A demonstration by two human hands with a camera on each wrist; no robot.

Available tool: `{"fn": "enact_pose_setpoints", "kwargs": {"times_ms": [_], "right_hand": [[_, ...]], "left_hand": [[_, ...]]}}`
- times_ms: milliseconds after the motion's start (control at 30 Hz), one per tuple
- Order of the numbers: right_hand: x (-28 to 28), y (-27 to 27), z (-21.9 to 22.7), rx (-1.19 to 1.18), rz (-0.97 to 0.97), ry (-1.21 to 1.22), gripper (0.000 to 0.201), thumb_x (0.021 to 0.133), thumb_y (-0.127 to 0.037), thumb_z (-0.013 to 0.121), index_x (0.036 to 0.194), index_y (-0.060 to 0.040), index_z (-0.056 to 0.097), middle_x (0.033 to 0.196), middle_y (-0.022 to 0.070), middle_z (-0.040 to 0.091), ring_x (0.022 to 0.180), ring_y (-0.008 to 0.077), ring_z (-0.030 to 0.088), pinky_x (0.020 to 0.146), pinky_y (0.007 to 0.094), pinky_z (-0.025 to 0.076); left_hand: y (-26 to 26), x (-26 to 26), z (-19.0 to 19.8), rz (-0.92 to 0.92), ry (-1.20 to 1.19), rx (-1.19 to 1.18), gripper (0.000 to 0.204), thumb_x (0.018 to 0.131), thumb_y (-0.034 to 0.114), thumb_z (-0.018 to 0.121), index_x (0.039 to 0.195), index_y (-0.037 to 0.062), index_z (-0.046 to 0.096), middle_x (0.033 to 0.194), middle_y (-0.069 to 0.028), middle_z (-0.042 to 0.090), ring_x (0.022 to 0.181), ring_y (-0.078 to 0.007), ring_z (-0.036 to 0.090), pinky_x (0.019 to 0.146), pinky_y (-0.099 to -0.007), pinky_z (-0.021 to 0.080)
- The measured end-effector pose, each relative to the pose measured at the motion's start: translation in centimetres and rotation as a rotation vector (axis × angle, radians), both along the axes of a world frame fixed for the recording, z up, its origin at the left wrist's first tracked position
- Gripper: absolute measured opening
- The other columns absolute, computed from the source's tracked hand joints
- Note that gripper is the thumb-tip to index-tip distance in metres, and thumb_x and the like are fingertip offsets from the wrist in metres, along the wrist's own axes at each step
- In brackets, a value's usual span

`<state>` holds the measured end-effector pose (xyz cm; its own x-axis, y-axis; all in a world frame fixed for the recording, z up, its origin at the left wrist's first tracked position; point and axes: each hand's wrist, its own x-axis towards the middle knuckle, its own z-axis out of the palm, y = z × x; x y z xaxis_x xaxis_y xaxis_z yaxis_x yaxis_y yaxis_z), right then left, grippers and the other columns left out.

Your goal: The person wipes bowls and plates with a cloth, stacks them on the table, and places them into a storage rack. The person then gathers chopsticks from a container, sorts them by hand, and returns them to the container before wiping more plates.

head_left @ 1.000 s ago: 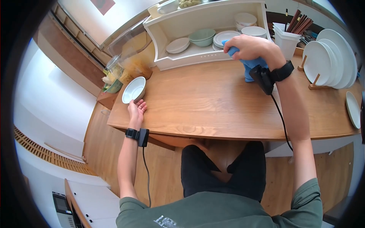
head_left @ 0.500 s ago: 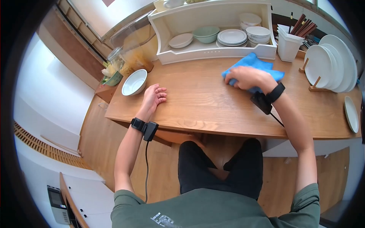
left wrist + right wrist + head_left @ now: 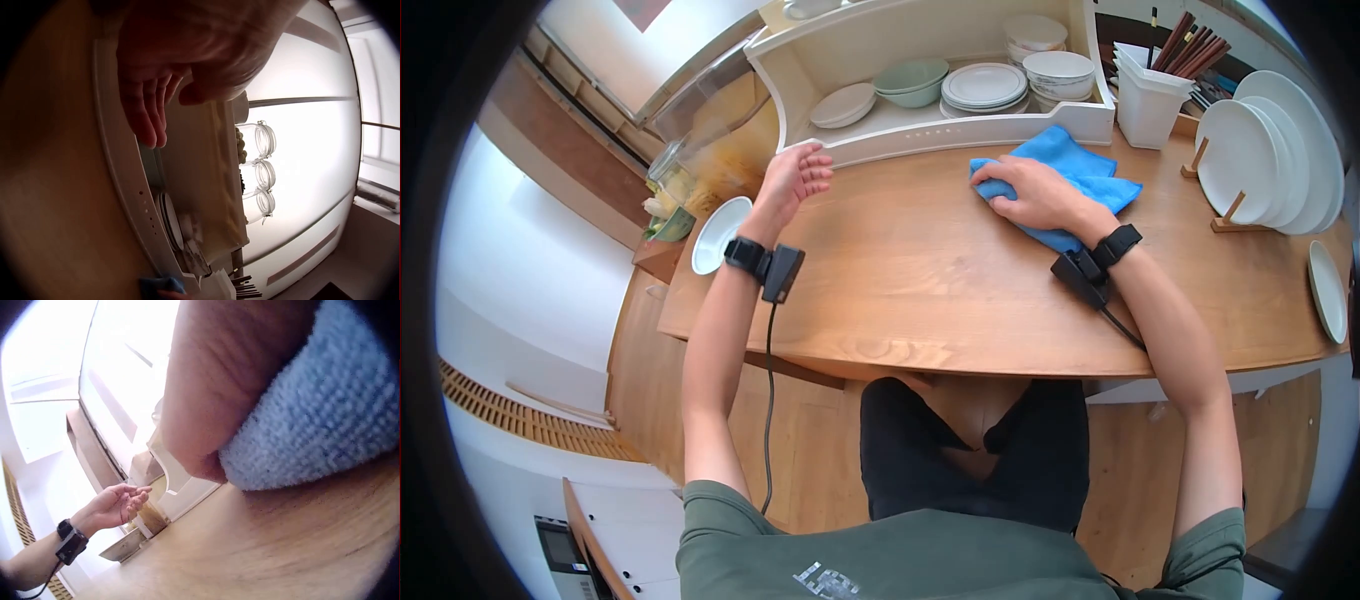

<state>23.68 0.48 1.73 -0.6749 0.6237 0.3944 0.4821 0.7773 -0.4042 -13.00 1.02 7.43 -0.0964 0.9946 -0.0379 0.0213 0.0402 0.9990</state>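
Observation:
My right hand grips a blue cloth on the wooden table, its fingers curled over a bunched edge. The rest of the cloth spreads out behind and beside that hand. In the right wrist view the fuzzy cloth bulges out beneath the hand, low over the wood. My left hand holds nothing, its fingers loosely bent near the left end of the white shelf. Behind the left wrist, a white bowl stands at the table's left side, partly covered by the arm.
Inside the shelf sit a green bowl, stacked plates and white bowls. Right of it stands a white container of chopsticks. Large plates lean in a wooden rack, and an oval dish lies at the right edge.
My left hand has left the bowl and moved forward toward the shelf. My right hand has brought the blue cloth down from near the shelf onto the table, where it now lies spread.

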Motion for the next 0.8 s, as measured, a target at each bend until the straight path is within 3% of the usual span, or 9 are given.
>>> {"fn": "enact_pose_setpoints", "kwargs": {"times_ms": [267, 467, 533, 633, 800], "right_hand": [[0.1, 0.2, -0.5, 0.076, -0.082, 0.113, 0.027, 0.078, -0.016, 0.059, 0.104, -0.0092, 0.060, 0.091, 0.0150, 0.061, 0.088, 0.0330, 0.059, 0.075, 0.0419, 0.049], [0.0, 0.3, -0.6, 0.104, -0.103, 0.134, 0.027, 0.077, -0.015, 0.060, 0.103, -0.0091, 0.061, 0.089, 0.0148, 0.061, 0.087, 0.0325, 0.059, 0.073, 0.0415, 0.049], [0.0, 0.3, -0.7, 0.107, -0.101, 0.136, 0.027, 0.077, -0.015, 0.060, 0.103, -0.0090, 0.061, 0.089, 0.0148, 0.060, 0.087, 0.0326, 0.059, 0.073, 0.0415, 0.049], [0.0, 0.1, -0.5, 0.103, -0.099, 0.133, 0.027, 0.077, -0.014, 0.060, 0.103, -0.0088, 0.061, 0.089, 0.0150, 0.060, 0.087, 0.0330, 0.059, 0.074, 0.0417, 0.049], [-0.1, 0.5, -0.6, 0.092, -0.088, 0.114, 0.028, 0.076, -0.014, 0.060, 0.104, -0.0085, 0.061, 0.091, 0.0157, 0.060, 0.089, 0.0336, 0.059, 0.075, 0.0421, 0.049]], "left_hand": [[8.4, 3.7, 1.5, -0.053, 0.067, -0.063, 0.037, 0.095, 0.015, 0.042, 0.124, -0.0091, 0.038, 0.100, -0.0184, 0.058, 0.085, -0.0223, 0.062, 0.074, -0.0320, 0.056], [13.6, 7.5, -0.2, -0.115, 0.181, -0.102, 0.041, 0.099, 0.032, 0.036, 0.115, -0.0036, 0.046, 0.101, -0.0148, 0.060, 0.087, -0.0208, 0.062, 0.077, -0.0332, 0.053], [15.0, 8.0, -0.5, -0.052, 0.177, -0.157, 0.055, 0.098, 0.049, 0.030, 0.106, -0.0010, 0.052, 0.096, -0.0139, 0.062, 0.083, -0.0201, 0.062, 0.076, -0.0340, 0.051], [17.0, 8.0, -1.2, -0.083, 0.291, -0.247, 0.069, 0.094, 0.061, 0.023, 0.093, 0.0015, 0.057, 0.089, -0.0134, 0.063, 0.077, -0.0194, 0.061, 0.071, -0.0334, 0.049], [18.4, 8.5, -2.5, -0.112, 0.370, -0.281, 0.069, 0.092, 0.063, 0.026, 0.079, 0.0042, 0.059, 0.076, -0.0124, 0.064, 0.068, -0.0188, 0.059, 0.064, -0.0329, 0.047]]}}
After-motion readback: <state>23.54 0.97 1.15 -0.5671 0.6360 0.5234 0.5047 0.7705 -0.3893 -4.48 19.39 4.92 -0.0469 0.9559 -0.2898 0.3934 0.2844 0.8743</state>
